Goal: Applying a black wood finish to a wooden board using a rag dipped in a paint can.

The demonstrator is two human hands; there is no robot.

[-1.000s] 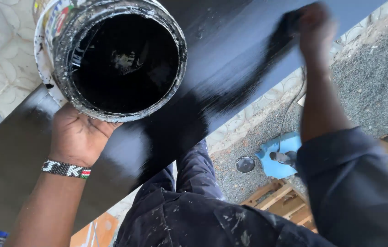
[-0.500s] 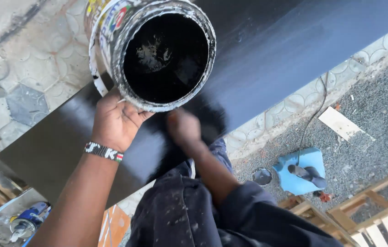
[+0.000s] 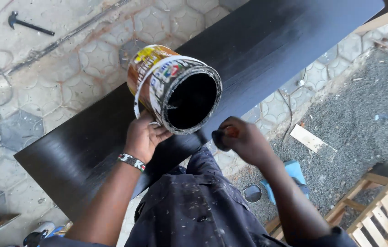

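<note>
Black-smeared paint can (image 3: 175,89) in left hand (image 3: 144,137)

One head-worn view, looking steeply down.
I saw from above my own lap, close over the left hand (image 3: 142,137) and right hand (image 3: 244,139), the black board (image 3: 271,41) crossing the paved ground (image 3: 66,68) diagonally.

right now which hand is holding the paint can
The left hand, with the beaded wristband, grips the tilted paint can from below; the right hand holds a small dark pad.
</note>
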